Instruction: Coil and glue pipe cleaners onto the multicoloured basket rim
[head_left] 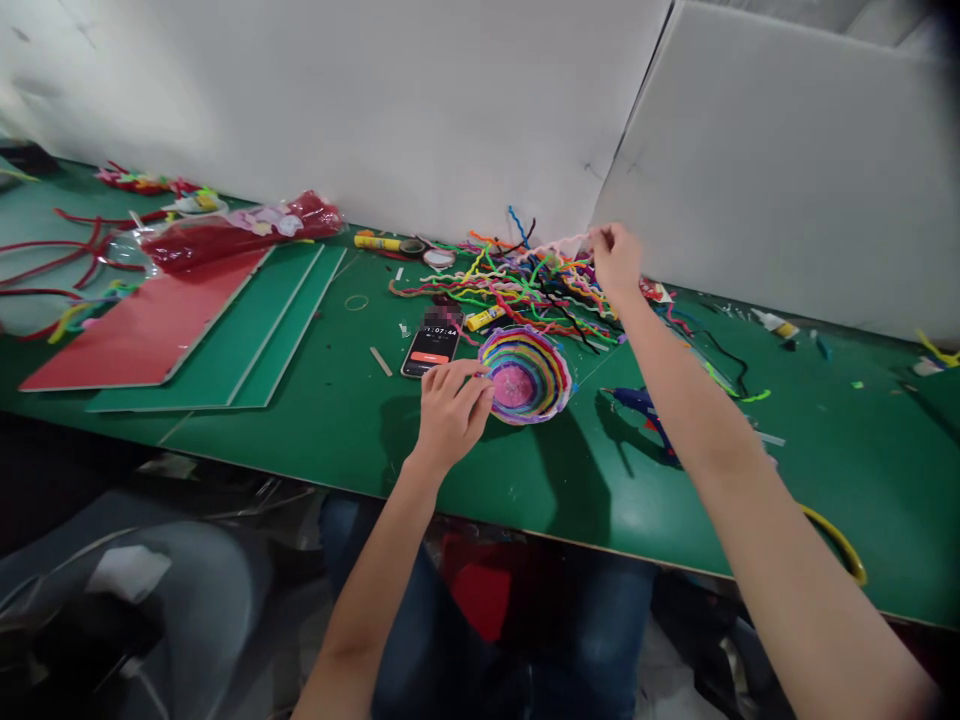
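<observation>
The striped bowl (551, 365) is right of the phone (429, 346), its edge pinched by the left hand (452, 408); farther right, beyond the phone, the right hand (618, 262) pinches a pale pink string (564, 244).

The person's left forearm (390, 560) and right forearm (727, 460), bare as far as they show, have smooth outlines and narrow from a broad upper part to a slender wrist. The ungloved left hand (452, 412) and right hand (616, 265) bear slim fingers. Blue denim trousers (604, 640) clothe the thighs, the fabric darkening in shadow.
</observation>
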